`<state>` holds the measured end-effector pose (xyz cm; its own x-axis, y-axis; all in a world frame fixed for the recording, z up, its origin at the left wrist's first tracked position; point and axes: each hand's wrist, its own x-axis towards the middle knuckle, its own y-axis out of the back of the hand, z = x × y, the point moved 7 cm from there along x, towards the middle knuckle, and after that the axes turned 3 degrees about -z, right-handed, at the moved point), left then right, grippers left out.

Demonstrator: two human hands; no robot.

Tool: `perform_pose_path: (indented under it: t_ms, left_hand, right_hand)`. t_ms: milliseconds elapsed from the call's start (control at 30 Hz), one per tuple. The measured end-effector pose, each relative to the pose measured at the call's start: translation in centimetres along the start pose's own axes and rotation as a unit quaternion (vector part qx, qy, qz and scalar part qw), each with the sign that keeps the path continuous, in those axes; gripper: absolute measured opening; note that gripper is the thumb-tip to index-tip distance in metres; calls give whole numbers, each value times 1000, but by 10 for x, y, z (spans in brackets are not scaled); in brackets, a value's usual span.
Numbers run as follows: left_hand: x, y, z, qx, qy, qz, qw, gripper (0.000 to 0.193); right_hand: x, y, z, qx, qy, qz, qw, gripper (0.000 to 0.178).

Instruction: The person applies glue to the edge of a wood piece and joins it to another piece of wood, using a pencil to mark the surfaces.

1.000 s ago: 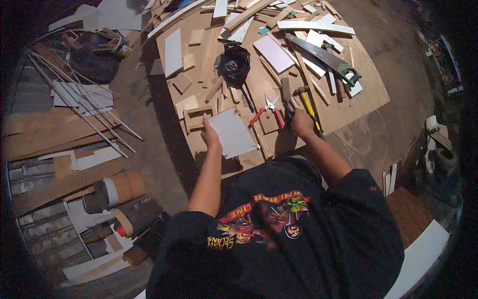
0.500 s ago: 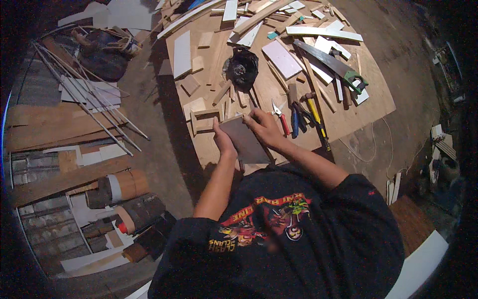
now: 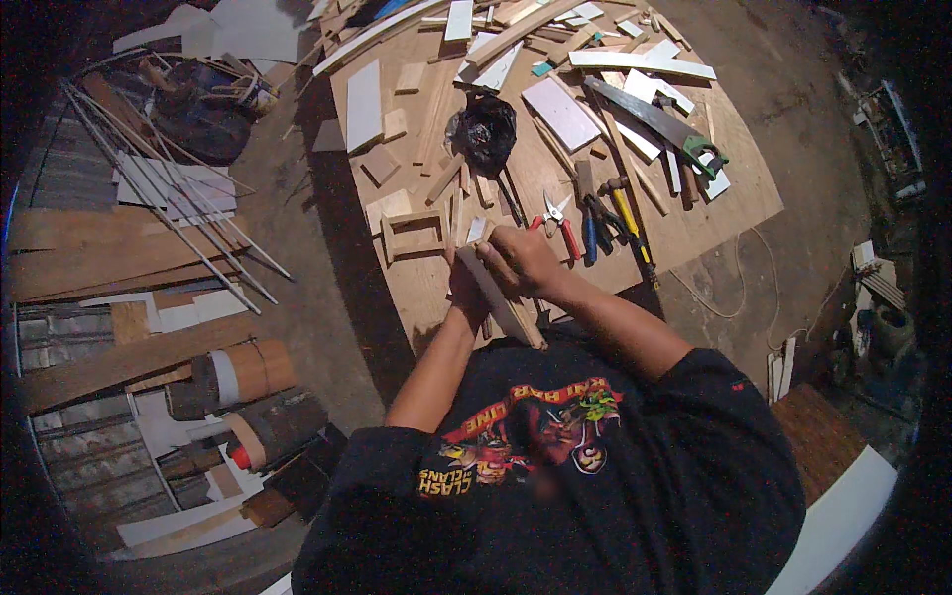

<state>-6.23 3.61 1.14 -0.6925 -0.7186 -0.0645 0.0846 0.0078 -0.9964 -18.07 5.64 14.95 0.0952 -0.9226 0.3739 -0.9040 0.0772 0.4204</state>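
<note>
Board (image 3: 504, 300), tilted nearly edge-on, was at centre of frame, over lower edge of bench (image 3: 694, 243). Right hand (image 3: 528, 260) gripped its upper end; left hand (image 3: 466, 286) was at its left side, fingers hidden, grip impossible to tell. Wooden box (image 3: 415, 220) sat just left; shears (image 3: 569, 240) and hammer (image 3: 625, 211) lay right, saw (image 3: 645, 111) at upper right.

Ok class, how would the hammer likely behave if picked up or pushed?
The hammer probably feels top-heavy, since its thick head sits at one end of a slim handle. The handle looks straight and rigid, so it likely won't flex. Pushed, it may pivot rather than roll, as the head juts out sideways.
</note>
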Motion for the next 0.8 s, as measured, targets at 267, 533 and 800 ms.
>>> perform_pose_path:
  t_ms: [267,533,800]
  left_hand:
    - [-1,73,10,16,85,45,995,75]
    - [-25,74,23,288,60,453,842,96]
    - [-32,23,37,217,-195,445,847,80]
  right_hand:
    - [-8,4,12,8,-54,7,999,33]
    - [-46,33,121,-241,-238,-7,941,46]
    - [-76,-13,199,-225,-512,-44,828,107]
